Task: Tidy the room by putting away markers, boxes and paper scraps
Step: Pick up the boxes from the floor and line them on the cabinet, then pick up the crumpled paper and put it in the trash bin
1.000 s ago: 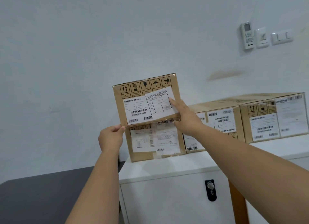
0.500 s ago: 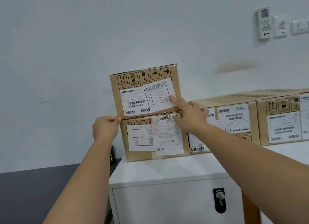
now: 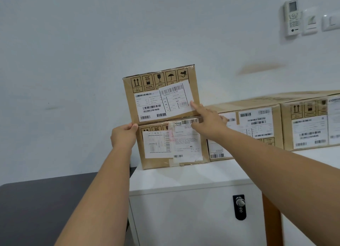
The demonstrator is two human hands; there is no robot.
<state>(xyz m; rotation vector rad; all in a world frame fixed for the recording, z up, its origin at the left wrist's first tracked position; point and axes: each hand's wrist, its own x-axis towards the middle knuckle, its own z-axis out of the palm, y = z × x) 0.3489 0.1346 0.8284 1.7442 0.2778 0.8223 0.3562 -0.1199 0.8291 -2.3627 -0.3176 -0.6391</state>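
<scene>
A brown cardboard box with white shipping labels [image 3: 160, 91] rests on top of a second labelled box [image 3: 158, 163], slightly tilted and offset to the left. My left hand [image 3: 124, 135] grips the upper box's lower left corner. My right hand [image 3: 207, 120] holds its lower right edge, fingers spread across the front face. The lower box stands at the left end of a white cabinet top [image 3: 184, 177].
Two more labelled boxes, one [image 3: 255, 124] and another [image 3: 311, 124], line the wall on the cabinet to the right. The cabinet door has a black lock [image 3: 239, 206]. A dark table [image 3: 36, 199] sits lower left. A remote holder [image 3: 292, 16] and switches hang on the wall.
The upper box has settled flatter on the lower box, both hands staying on its lower corners. The view has shifted left.
</scene>
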